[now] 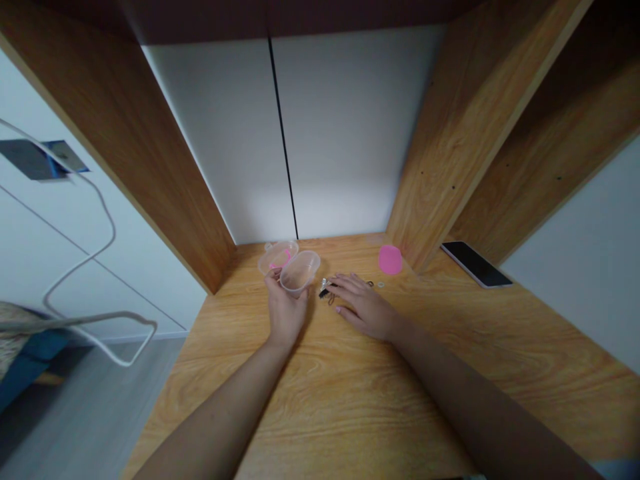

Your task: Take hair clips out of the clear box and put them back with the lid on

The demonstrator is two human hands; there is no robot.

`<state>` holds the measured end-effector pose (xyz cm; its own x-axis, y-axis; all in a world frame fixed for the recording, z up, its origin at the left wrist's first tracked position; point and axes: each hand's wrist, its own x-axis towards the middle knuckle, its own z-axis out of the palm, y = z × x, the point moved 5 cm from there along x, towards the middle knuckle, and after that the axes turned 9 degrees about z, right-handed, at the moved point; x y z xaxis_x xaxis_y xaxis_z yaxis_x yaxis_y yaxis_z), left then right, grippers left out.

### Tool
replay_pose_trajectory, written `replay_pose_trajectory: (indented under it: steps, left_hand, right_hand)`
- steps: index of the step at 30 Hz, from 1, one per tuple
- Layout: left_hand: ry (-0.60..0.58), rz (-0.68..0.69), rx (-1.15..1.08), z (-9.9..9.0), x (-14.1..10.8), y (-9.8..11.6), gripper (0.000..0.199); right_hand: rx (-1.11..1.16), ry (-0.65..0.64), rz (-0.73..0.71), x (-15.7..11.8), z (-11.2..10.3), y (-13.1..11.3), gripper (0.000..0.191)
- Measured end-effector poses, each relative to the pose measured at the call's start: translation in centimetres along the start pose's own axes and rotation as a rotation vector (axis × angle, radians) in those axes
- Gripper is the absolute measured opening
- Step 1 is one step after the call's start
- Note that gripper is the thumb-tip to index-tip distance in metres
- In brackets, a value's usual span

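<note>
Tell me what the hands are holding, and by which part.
The left hand grips a clear plastic cup around its lower body. The right hand appears empty, lying flat on the wooden desk beside a small black clip.

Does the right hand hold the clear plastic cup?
No, the right hand rests on the tabletop; the left hand holds the clear plastic cup.

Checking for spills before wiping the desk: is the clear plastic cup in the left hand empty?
Empty, it seems: the clear plastic cup in the left hand shows no liquid, only desk colour through its wall.
</note>
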<state>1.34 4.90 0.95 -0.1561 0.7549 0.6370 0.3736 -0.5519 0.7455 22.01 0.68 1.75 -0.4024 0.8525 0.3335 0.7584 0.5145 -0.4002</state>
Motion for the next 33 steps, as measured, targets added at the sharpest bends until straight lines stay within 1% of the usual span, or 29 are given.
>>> replay_pose_trajectory:
  steps: [2, 5, 8, 11, 14, 17, 19, 21, 23, 26, 28, 31, 33]
  left_hand:
    - [-0.024, -0.003, 0.016, 0.1, -0.1, -0.2, 0.072]
    - [-0.098, -0.012, 0.089, 0.4, -0.3, -0.3, 0.072]
    - [-0.184, -0.01, 0.156, 0.8, -0.5, -0.3, 0.073]
    - [-0.255, 0.0, 0.179, 1.1, -0.6, -0.4, 0.075]
    - [-0.314, 0.051, 0.178, 1.3, -0.6, -0.4, 0.076]
    - [-0.363, 0.091, 0.163, 1.5, -0.7, -0.2, 0.076]
    - [-0.387, 0.107, 0.149, 1.5, -0.7, 0.0, 0.076]
    - [-0.412, 0.125, 0.137, 1.5, -0.7, 0.4, 0.076]
    - [-0.445, 0.135, 0.126, 1.6, -0.7, 0.8, 0.076]
    - [-0.491, 0.137, 0.111, 1.8, -0.8, 1.3, 0.076]
    - [-0.501, 0.14, 0.115, 1.9, -0.8, 1.3, 0.076]
    - [-0.476, 0.145, 0.133, 1.9, -0.9, 1.0, 0.077]
    - [-0.424, 0.133, 0.128, 1.7, -0.9, 0.5, 0.077]
  right_hand:
    - [-0.054, -0.016, 0.011, 0.0, 0.4, -0.3, 0.06]
    - [-0.098, -0.023, 0.03, -0.1, 0.6, -0.7, 0.068]
    - [-0.064, -0.022, 0.029, -0.1, 0.4, -0.7, 0.066]
    - [0.033, 0.06, 0.077, 0.1, -0.6, -0.1, 0.051]
    - [0.149, 0.168, 0.123, 0.2, -1.6, 0.6, 0.039]
    - [0.195, 0.256, 0.15, 0.2, -2.4, 1.4, 0.038]
    - [0.158, 0.312, 0.196, 0.1, -2.7, 2.1, 0.041]
    - [0.111, 0.34, 0.252, 0.0, -2.8, 2.8, 0.047]
    - [0.097, 0.321, 0.292, 0.0, -2.7, 3.3, 0.051]
    - [0.141, 0.261, 0.326, -0.1, -2.5, 3.8, 0.052]
    - [0.176, 0.229, 0.35, -0.2, -2.4, 3.9, 0.053]
    - [0.202, 0.191, 0.383, -0.3, -2.2, 4.0, 0.054]
    - [0.219, 0.177, 0.384, -0.4, -2.1, 3.8, 0.054]
